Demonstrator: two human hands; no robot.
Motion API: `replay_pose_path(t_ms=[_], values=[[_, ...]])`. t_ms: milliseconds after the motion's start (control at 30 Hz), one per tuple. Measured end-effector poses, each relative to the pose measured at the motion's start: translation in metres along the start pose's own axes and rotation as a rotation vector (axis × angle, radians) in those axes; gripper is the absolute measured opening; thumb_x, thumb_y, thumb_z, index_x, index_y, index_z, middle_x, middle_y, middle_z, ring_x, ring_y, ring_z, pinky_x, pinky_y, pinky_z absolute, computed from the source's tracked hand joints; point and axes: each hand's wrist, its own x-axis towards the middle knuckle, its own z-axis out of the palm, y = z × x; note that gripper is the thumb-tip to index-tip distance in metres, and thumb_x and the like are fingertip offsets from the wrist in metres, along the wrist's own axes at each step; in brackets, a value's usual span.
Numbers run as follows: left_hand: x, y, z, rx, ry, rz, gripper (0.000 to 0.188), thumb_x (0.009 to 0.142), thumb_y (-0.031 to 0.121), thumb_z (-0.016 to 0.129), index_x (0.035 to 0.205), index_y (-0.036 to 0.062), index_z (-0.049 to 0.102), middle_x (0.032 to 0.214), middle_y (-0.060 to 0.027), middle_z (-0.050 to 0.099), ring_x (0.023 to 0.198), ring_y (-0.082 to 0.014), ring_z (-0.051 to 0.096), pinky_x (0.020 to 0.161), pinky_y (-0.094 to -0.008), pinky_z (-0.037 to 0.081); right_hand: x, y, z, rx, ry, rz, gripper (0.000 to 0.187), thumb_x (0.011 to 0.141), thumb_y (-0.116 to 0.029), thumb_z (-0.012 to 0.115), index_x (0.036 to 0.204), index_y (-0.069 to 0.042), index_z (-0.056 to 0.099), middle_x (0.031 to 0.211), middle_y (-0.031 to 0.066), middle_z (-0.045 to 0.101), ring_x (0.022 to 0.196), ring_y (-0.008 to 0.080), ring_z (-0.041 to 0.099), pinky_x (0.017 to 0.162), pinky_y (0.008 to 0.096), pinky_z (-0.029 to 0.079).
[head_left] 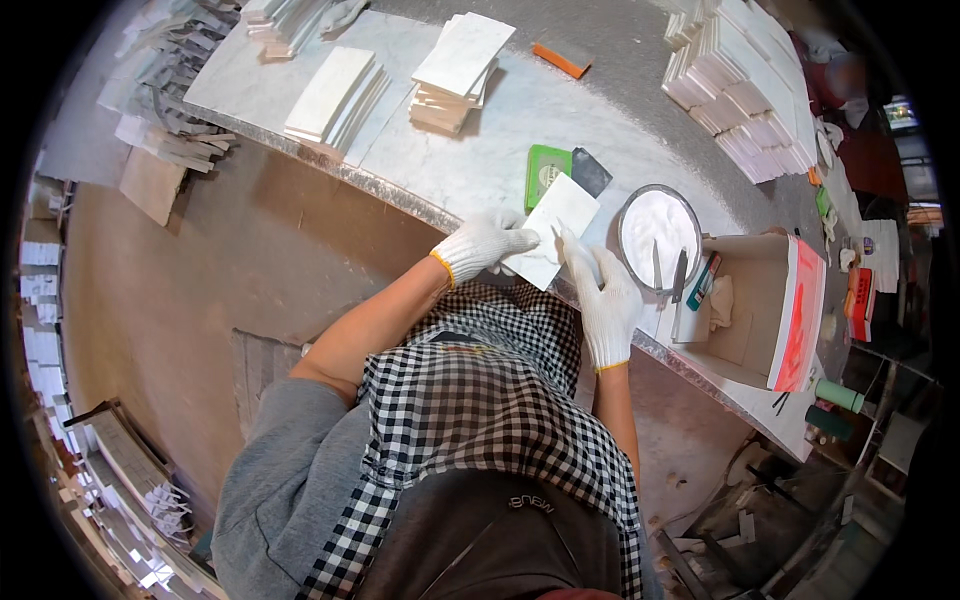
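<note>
My left hand, in a white knit glove with a yellow cuff, is closed on the left edge of a white rectangular tile, held tilted over the table's near edge. My right hand, gloved alike, is at the tile's right edge with its fingers stretched out and apart. The index fingertip reaches over the tile's face, beside a small smear. Just beyond the tile lie a green box and a dark grey flat piece. Right of my right hand stands a round bowl of white paste or powder.
Stacks of white tiles stand on the table at left, centre and right. An orange block lies at the back. An open cardboard box sits by the bowl; a dark-handled tool is between them. Green bottle at far right.
</note>
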Motion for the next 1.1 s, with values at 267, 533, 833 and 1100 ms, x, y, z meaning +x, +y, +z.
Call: replay_pose_path(t_ms=[267,533,833,1100], values=[[0.003,-0.003,-0.004,0.005,-0.016,-0.006,0.03,0.097,0.035,0.067,0.102,0.0048,0.071,0.068,0.0038,0.054,0.055,-0.006,0.048,0.049,-0.0216,0.039,0.01,0.004,0.013,-0.016,-0.028,-0.001,0.041,0.094,-0.044,0.065,0.109,-0.007,0.076,0.094,0.0177,0.073,0.087,0.0319,0.07,0.079,0.0403,0.052],[0.003,-0.003,-0.004,0.009,-0.011,0.007,0.031,0.097,0.033,0.066,0.106,0.0032,0.071,0.069,0.0034,0.055,0.053,-0.0058,0.047,0.047,-0.0214,0.039,0.013,0.0,0.017,-0.01,-0.037,-0.02,0.041,0.094,-0.044,0.065,0.107,-0.007,0.076,0.092,0.0177,0.073,0.085,0.0321,0.071,0.077,0.0405,0.052],[0.005,-0.005,-0.003,0.009,0.01,0.002,0.033,0.097,0.033,0.066,0.111,0.003,0.072,0.07,0.0031,0.056,0.053,-0.0056,0.047,0.046,-0.0207,0.039,0.016,0.003,0.02,-0.049,-0.043,-0.025,0.04,0.094,-0.043,0.065,0.107,-0.007,0.076,0.09,0.0178,0.073,0.085,0.0341,0.071,0.077,0.0421,0.053],[0.003,-0.002,-0.005,0.017,-0.011,0.02,0.034,0.097,0.034,0.066,0.109,0.0031,0.071,0.075,0.0024,0.058,0.054,-0.0057,0.047,0.047,-0.0207,0.039,0.015,-0.006,0.017,-0.064,-0.011,-0.056,0.04,0.094,-0.044,0.066,0.102,-0.006,0.076,0.088,0.0167,0.073,0.082,0.0337,0.071,0.075,0.0418,0.052]])
